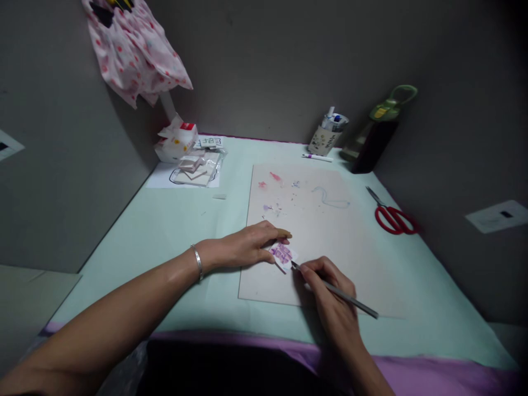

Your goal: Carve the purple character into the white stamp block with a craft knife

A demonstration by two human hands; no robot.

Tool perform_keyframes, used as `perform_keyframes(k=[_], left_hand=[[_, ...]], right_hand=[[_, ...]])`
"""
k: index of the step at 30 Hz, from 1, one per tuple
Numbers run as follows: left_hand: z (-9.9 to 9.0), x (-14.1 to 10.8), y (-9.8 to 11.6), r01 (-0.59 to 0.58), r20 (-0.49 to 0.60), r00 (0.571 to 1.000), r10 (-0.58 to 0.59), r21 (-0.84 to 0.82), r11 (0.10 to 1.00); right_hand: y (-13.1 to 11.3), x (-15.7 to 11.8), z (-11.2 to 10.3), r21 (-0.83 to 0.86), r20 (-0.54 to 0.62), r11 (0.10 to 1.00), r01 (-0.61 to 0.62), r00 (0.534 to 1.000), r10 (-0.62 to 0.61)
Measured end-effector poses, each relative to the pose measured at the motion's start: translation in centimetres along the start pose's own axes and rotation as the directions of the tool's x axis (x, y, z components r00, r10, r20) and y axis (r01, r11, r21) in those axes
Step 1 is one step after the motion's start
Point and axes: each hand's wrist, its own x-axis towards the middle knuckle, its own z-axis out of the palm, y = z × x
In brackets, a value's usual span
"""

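Observation:
My left hand (256, 243) is closed on a small white block (282, 255) with a purple pattern drawn on its top. Thumb and fingers hold it at its left and far sides, and a yellowish cover wraps one fingertip. In my right hand (332, 291) is a slim grey pen-shaped tool (350, 299), gripped like a pencil. Its dark pointed tip is at the block's right edge; whether it is a blade or a nib is too small to tell. Beneath both lies a pale board (268, 286) with red, purple and blue marks.
Red-handled scissors (394, 219) lie to the right. Behind them stands a green-lidded bottle (371, 132). A pen cup (325, 137) and a purple-and-white marker (317, 158) are at the back. Bagged white blocks (202, 168) and a tissue packet (177, 140) sit back left.

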Motion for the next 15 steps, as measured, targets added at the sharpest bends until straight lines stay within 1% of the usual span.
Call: perform_keyframes(k=[6, 11, 15], left_hand=[[0.12, -0.02, 0.13, -0.025, -0.021, 0.999, 0.024, -0.019, 1.000], [0.42, -0.03, -0.05, -0.035, -0.011, 0.999, 0.035, 0.037, 0.999], [0.52, -0.04, 0.18, -0.001, 0.005, 1.000, 0.001, 0.078, 0.997]], right_hand=[[0.11, 0.07, 0.07, -0.009, 0.002, 1.000, 0.004, 1.000, -0.004], [0.12, -0.06, 0.10, -0.010, -0.002, 1.000, 0.013, 1.000, -0.013], [0.19, -0.12, 0.10, -0.011, -0.004, 1.000, 0.025, 1.000, -0.025]])
